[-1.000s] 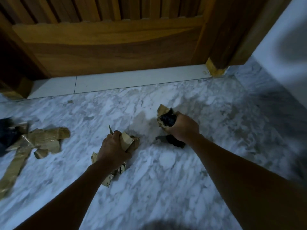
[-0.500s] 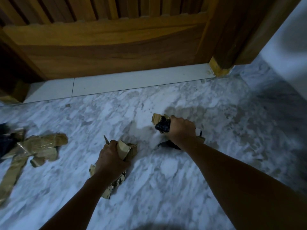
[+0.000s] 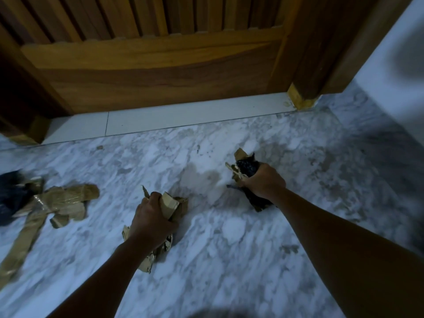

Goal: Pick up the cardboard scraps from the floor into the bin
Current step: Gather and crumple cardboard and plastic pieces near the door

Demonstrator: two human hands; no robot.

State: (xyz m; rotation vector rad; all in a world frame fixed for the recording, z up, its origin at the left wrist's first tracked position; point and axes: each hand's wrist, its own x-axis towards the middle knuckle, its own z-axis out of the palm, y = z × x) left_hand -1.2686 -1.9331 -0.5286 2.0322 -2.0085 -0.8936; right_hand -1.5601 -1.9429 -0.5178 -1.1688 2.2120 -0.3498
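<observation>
Clutching cardboard wads before door in left hand and right hand, fingers curled tight (bin unseen); may shed dangling bits.

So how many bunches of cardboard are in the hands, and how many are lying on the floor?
Cardboard bunches held in hands: 2, the tan bunch in the left hand and the bunch with dark bits in the right hand.
Cardboard heaps on the floor: 1, the taped heap at the left.
Total: 3.
</observation>
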